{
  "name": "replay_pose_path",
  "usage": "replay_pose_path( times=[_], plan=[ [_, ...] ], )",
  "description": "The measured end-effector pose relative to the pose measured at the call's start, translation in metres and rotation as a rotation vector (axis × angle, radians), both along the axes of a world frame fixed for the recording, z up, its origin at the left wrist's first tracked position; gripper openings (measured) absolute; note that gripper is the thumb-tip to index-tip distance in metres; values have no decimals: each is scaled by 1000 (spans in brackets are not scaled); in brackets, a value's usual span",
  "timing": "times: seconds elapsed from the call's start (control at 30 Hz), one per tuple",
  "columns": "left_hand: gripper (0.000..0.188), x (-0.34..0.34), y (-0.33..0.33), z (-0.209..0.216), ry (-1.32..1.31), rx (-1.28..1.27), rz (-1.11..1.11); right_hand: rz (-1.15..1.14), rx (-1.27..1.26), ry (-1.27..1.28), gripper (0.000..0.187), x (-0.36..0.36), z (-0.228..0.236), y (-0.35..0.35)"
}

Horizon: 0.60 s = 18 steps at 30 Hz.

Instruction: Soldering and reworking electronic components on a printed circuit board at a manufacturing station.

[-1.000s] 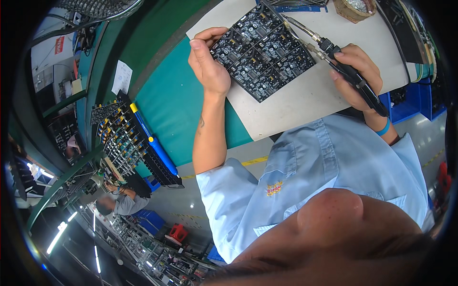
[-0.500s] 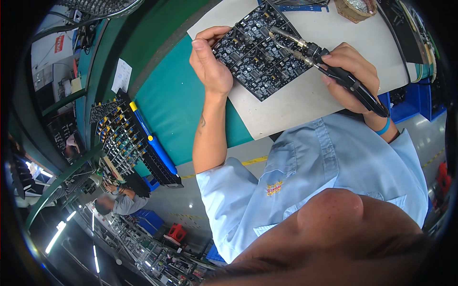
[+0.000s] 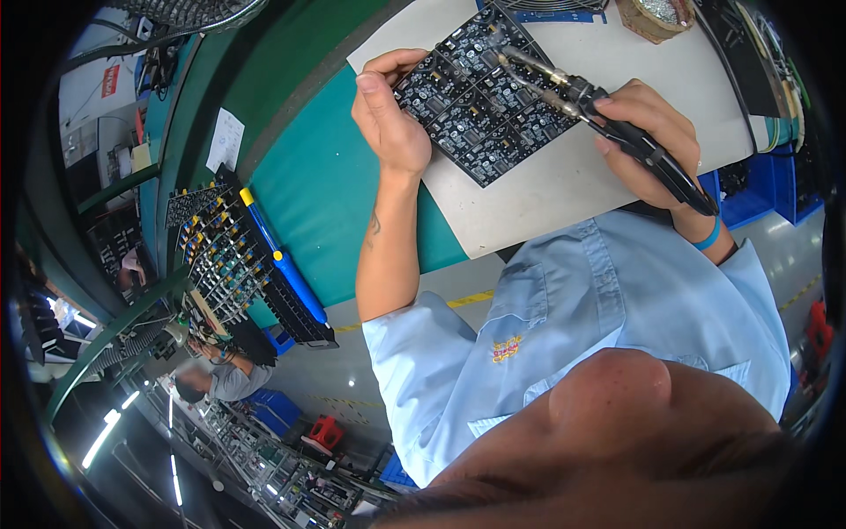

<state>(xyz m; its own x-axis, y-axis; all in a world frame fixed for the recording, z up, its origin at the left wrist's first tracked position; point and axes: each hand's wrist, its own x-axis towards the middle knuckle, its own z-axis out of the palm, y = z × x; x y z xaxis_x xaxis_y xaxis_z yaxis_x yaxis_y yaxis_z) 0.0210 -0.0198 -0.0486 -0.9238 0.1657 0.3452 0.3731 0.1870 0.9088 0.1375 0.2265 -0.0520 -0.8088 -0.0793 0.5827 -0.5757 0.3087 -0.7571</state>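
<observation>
A black circuit board panel, divided into several small boards, lies tilted above the pale sheet. My left hand grips its left edge, thumb on the near side and fingers partly hidden behind the board. In my right hand is a pair of black soldering tweezers with two metal tips. My fingers are wrapped round its handle. The tips point left, over the upper middle of the panel; whether they touch a component is too small to tell.
The pale sheet covers part of a green mat. Left stand a blue desoldering pump and a black rack of boards. A container of metal shavings sits at the back right, blue bins right. A co-worker is at lower left.
The soldering tweezers' tips have shifted slightly to the right on the panel, and a faint haze shows by them. My left hand and the circuit board panel have barely moved.
</observation>
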Motion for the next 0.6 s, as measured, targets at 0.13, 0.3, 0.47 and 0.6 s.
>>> replay_pose_path(
  times=[0.13, 0.3, 0.47, 0.6],
  plan=[
    [75, -1, 1, -1, -23, 8, 4, -31, 11, 17, 41, 7, 4, 14],
    [75, -3, -1, -4, -52, 17, 25, -216, 56, 43, 39, 23, 4, 35],
    [74, -7, -1, -8, -95, 71, 26, -678, 4, -235, 41, 34, -6, 44],
    [74, -6, -1, -9, -108, 72, 23, -557, -43, -68, 42, 34, -7, 38]
  ],
)
